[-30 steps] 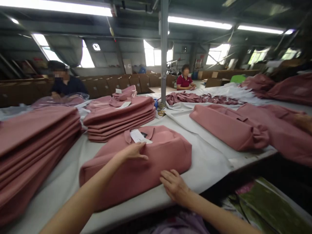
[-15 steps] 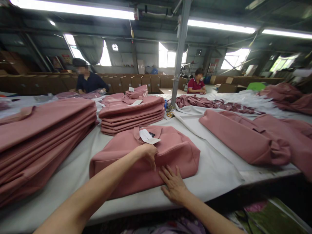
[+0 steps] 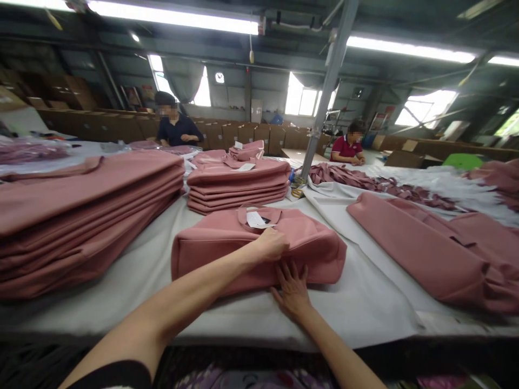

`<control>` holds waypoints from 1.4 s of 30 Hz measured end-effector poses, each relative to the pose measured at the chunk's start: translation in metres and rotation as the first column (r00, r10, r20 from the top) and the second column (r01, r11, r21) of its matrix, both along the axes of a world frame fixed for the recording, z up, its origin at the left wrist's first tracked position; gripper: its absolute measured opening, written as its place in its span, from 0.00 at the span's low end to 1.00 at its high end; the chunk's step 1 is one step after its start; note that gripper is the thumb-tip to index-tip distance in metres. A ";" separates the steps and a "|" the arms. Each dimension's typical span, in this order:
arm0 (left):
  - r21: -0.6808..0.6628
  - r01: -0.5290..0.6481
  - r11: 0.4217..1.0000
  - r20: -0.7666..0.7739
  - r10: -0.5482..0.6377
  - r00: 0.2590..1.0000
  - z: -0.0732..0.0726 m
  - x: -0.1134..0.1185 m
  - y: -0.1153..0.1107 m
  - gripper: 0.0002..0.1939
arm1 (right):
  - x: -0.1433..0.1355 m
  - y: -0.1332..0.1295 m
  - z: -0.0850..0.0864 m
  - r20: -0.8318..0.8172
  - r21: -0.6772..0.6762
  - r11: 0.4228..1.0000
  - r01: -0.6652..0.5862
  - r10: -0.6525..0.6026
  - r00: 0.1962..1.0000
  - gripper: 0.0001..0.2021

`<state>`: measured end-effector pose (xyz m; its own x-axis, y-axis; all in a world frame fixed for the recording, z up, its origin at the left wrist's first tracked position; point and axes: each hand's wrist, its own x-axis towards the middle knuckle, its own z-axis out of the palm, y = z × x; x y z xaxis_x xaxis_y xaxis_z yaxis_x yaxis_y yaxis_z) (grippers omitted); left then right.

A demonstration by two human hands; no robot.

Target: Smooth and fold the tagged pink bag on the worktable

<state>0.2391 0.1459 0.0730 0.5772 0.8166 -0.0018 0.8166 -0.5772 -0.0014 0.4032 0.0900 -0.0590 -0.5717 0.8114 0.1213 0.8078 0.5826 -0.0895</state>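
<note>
Compared with a second ago, the left hand [image 3: 271, 246] has slid from beside the paper tag toward the near edge of the folded pink garment [image 3: 259, 246], and its fingers have gone from lying flat to curling down, knuckles up, over the cloth near that front edge. Whether they pinch a fold under them cannot be told. The right hand [image 3: 292, 286] has moved from the table edge up against the garment's near edge; its fingers are spread wide and flat, tips pressing on the front fold, directly below the left hand and nearly touching it. The view has also swung to the left since then, so the garment now sits in the middle.

The garment lies on the white-covered table [image 3: 357, 302], folded into a thick rectangle with rounded, puffy sides. Its collar [image 3: 259, 213] faces away from the person, with a white paper tag [image 3: 256, 220] and a small dark label lying on it. The cloth is a smooth dusty pink.

Just behind it stands a neat stack of folded pink garments [image 3: 239, 186]. A larger stack [image 3: 85, 205] lies to the left, and loose pink garments [image 3: 430, 254] lie spread to the right. Two other people [image 3: 175, 127] sit at the far side of the tables.
</note>
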 end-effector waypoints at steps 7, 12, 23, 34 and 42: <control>0.156 -0.133 0.979 0.119 0.115 0.986 -0.041 -0.002 -0.017 0.08 | 0.006 0.005 0.000 -0.053 -0.032 0.994 -0.104 0.102 0.993 0.33; 0.236 -0.254 0.938 0.270 0.187 0.944 -0.048 0.000 -0.029 0.11 | 0.016 0.025 0.044 -0.512 0.280 0.943 -0.178 0.304 0.804 0.15; 0.079 -0.454 0.888 0.348 0.402 0.847 -0.126 0.003 -0.120 0.24 | -0.073 0.075 0.110 -0.161 0.086 0.927 -0.365 0.374 0.913 0.21; -0.065 -0.309 0.949 0.347 0.312 0.885 -0.132 -0.046 -0.093 0.22 | -0.075 0.068 0.093 0.039 -0.137 0.907 -0.397 0.406 0.913 0.04; -0.042 -0.153 0.987 0.586 0.148 0.796 -0.135 -0.070 -0.088 0.10 | -0.040 0.042 0.056 -0.167 -0.156 0.894 -0.421 0.396 0.903 0.09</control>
<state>0.1689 0.0577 -0.0617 0.3356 0.8919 0.3031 0.7394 -0.4488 0.5018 0.3629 0.1317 -0.0028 -0.8469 0.5245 0.0876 0.4765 0.8215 -0.3131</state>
